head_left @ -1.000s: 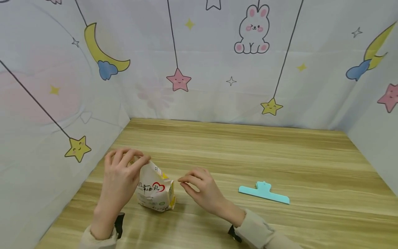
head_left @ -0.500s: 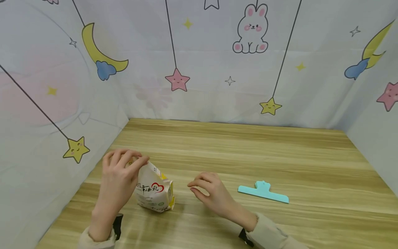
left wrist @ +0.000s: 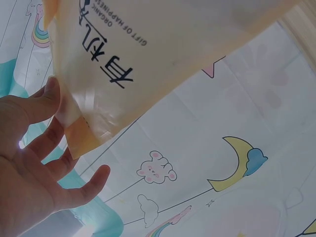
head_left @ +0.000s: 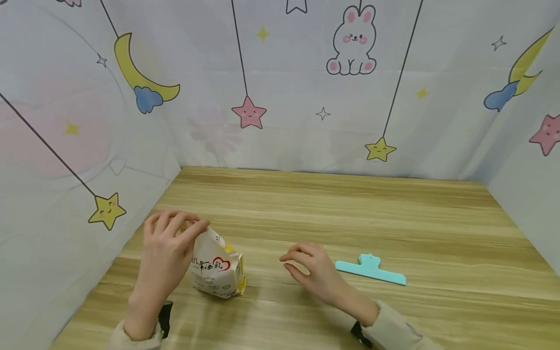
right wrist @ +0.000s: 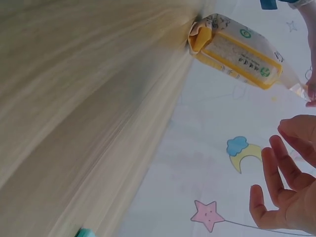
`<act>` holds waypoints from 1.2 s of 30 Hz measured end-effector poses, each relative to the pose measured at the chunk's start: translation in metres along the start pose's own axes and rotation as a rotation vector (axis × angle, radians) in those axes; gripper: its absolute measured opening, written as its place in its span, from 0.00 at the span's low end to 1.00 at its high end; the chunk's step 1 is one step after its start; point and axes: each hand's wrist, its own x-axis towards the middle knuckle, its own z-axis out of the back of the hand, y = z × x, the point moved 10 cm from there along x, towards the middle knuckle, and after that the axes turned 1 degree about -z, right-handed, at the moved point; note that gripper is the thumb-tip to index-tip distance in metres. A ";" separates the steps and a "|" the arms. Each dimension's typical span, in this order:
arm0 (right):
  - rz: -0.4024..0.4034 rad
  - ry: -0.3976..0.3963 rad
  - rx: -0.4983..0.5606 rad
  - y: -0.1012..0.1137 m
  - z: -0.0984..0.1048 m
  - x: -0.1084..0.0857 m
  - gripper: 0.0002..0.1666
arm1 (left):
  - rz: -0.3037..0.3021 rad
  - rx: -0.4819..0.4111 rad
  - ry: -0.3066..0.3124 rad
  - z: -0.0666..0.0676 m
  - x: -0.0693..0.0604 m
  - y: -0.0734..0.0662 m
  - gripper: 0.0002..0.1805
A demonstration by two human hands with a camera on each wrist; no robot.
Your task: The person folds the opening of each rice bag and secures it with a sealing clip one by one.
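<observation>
A white and yellow printed food bag (head_left: 214, 272) stands on the table at the left, its top pulled up to a corner. My left hand (head_left: 168, 253) pinches that top edge between thumb and fingers; the left wrist view shows the bag's corner (left wrist: 84, 138) held at the thumb. To the right of the bag, my right hand (head_left: 317, 274) hovers with loosely bent fingers and holds nothing. A turquoise sealing clip (head_left: 371, 269) lies on the table just right of it. In the right wrist view, the bag (right wrist: 242, 52) shows its yellow side panel.
The wood-grain table (head_left: 306, 204) is bordered at the back and both sides by a white cloth (head_left: 288, 141) printed with stars, moons and a rabbit.
My right hand has moved away from the bag, rightward toward the turquoise clip. My left hand keeps its hold on the bag's top, and the bag stays in place.
</observation>
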 end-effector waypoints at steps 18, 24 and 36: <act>-0.054 0.011 -0.086 -0.021 0.019 -0.016 0.13 | -0.002 -0.009 -0.015 0.000 -0.002 -0.001 0.10; -0.054 0.002 -0.099 -0.027 0.027 -0.018 0.14 | -0.003 -0.009 -0.020 0.000 -0.002 -0.001 0.10; -0.080 0.018 -0.135 -0.040 0.038 -0.026 0.16 | -0.002 -0.016 -0.021 0.001 -0.001 -0.001 0.10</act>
